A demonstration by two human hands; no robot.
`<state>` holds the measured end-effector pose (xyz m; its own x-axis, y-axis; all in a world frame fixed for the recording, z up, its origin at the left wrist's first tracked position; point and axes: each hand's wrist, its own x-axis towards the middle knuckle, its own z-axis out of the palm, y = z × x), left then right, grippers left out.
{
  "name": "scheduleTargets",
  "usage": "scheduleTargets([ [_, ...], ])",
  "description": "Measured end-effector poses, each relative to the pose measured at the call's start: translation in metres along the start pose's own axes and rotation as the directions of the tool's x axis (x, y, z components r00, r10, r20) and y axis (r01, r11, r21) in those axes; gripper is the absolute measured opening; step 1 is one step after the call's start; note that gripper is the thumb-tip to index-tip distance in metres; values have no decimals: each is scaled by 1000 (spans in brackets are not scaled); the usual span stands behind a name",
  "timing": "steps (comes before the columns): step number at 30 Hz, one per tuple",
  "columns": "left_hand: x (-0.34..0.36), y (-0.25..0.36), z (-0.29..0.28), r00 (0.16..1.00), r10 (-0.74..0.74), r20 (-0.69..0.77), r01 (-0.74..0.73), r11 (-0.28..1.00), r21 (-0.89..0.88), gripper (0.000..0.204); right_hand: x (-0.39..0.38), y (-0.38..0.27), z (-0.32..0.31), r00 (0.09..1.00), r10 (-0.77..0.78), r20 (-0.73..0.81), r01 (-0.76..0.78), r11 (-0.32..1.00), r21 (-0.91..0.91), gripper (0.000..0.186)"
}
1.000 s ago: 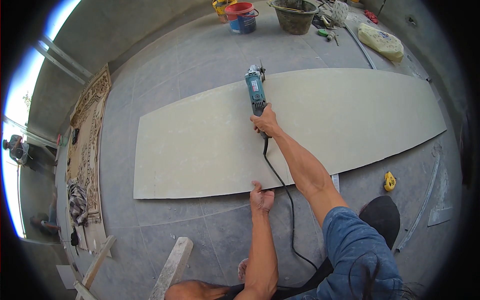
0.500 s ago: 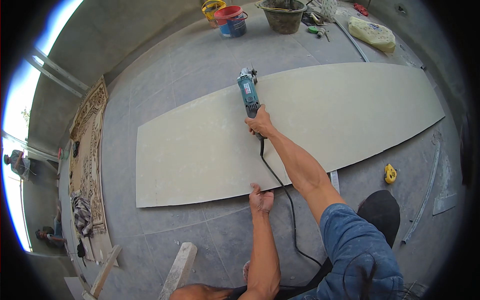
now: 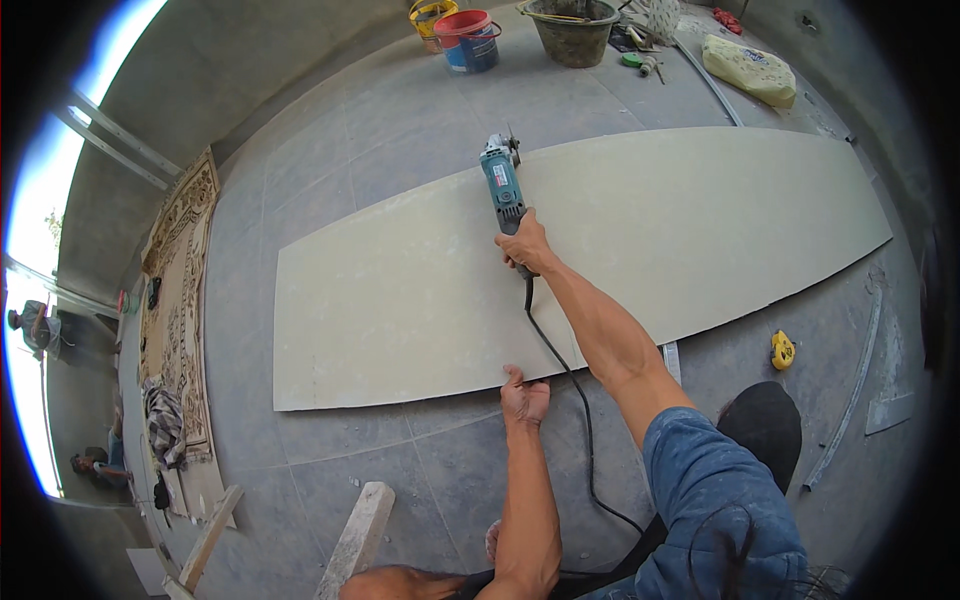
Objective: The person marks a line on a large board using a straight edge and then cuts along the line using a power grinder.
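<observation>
My right hand (image 3: 525, 243) is wrapped round the rear handle of a teal angle grinder (image 3: 503, 184). The grinder's head and disc are at the far long edge of a large pale board (image 3: 400, 300), with the body above the board's face. Whether the disc is spinning or cutting, I cannot tell. A black power cord (image 3: 556, 352) runs from the handle over the board's near edge and back toward me. At that near edge my left hand (image 3: 525, 400) grips the board, thumb on top and the other fingers hidden underneath.
A yellow tape measure (image 3: 782, 350) lies right of the board. Buckets (image 3: 468, 45), a dark tub (image 3: 571, 40) and a pale sack (image 3: 748, 72) stand beyond it. Left are a patterned rug (image 3: 180, 300) and a wooden beam (image 3: 358, 535). Two people are at the far left.
The whole view has shifted slightly. Both hands, the angle grinder and the board keep about the same places relative to each other.
</observation>
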<state>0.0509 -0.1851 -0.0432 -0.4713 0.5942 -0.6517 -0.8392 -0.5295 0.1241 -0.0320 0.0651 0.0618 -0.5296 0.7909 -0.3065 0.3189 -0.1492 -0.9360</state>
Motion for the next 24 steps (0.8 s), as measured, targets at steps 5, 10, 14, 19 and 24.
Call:
scheduleTargets([
  [5, -6, -1, 6, 999, -41, 6, 41, 999, -9, 22, 0, 0, -3, 1000, 8, -11, -8, 1000, -8, 68],
  [10, -5, -1, 7, 1000, -8, -8, 8, 1000, -10, 28, 0, -3, -1, 1000, 16, -1, -16, 1000, -21, 68],
  [14, -4, -1, 4, 999, -21, 40, 21, 1000, -3, 29, 1, -2, -1, 1000, 10, -7, -10, 1000, -28, 68],
  [19, -2, -2, 3, 1000, -7, -14, 7, 1000, -11, 32, -1, 1, -1, 1000, 19, -1, -19, 1000, -25, 69],
  [24, -1, 0, 2, 1000, -10, 4, 10, 1000, -24, 32, -5, -1, -1, 1000, 22, 12, -22, 1000, -19, 70],
])
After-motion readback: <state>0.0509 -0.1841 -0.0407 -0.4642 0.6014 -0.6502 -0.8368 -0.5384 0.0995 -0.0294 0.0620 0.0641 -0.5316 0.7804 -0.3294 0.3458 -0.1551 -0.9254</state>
